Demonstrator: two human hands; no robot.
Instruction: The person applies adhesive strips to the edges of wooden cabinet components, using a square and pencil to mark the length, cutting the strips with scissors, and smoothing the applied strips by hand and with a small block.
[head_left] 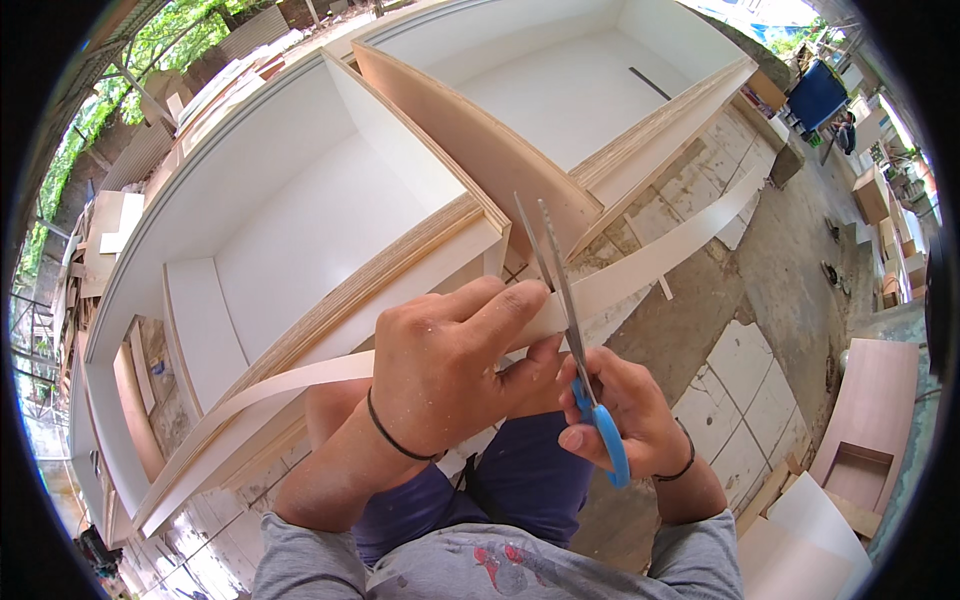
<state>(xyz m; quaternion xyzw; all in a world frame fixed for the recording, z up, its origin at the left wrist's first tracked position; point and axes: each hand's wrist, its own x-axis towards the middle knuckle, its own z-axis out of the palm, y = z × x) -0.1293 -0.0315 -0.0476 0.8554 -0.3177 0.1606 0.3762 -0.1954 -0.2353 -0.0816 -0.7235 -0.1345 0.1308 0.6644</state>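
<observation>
A long, pale edging strip [640, 262] runs across in front of me, its left part curving down along the cabinet edge and its right part reaching out over the floor. My left hand [450, 345] is closed on it, pinching it between thumb and fingers. In my right hand [630, 415] is a pair of scissors [598, 415] with blue handles, thumb and fingers at the loops. Their long metal blades point away from me, slightly parted, and cross the strip just right of my left fingertips. Whether the strip lies between the blades is hard to make out.
Two large white-lined wooden cabinet boxes [300, 190] lie open beyond my hands, with raw plywood edges toward me. A brown panel [470, 130] stands between them. Wood offcuts [810, 540] lie at the lower right, beside a panel with a rectangular cutout [870, 400]. Broken tiles [740, 390] cover part of the floor.
</observation>
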